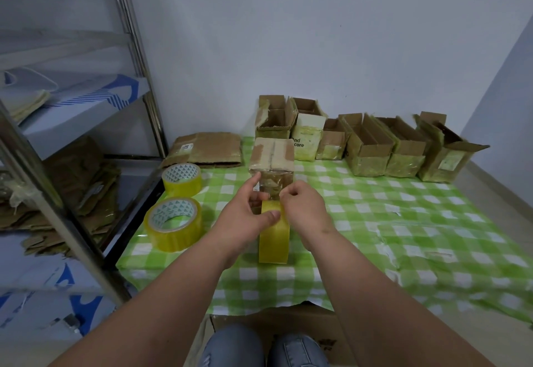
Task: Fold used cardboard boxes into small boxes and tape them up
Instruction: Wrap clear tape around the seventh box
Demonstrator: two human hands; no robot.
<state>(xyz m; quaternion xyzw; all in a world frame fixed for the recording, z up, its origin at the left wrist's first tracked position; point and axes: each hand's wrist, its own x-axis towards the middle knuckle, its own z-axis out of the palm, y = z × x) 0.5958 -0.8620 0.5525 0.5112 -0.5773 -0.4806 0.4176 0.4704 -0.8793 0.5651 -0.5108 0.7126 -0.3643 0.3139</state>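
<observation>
1. Taping was the step in hand: my left hand [245,216] gripped the tape roll [274,234] upright on the bench [375,222], and my right hand [302,208] pinched its loose end, just before the small box [272,162].
2. Next, I judged, came drawing tape over the box seam.
3. Open bench lay to the right; two spare rolls [176,222] crowded the left edge.

Three yellow tape rolls: one upright at centre [274,234], two lying flat at 9 o'clock [173,224] [181,179]. One taped-shut box [272,157] just above centre. Six open boxes in a row from 12 to 2 o'clock [274,118] [308,133] [331,140] [366,147] [403,150] [444,153]. One flattened carton [204,149] at 11 o'clock. Two hands [245,216] [305,208].
</observation>
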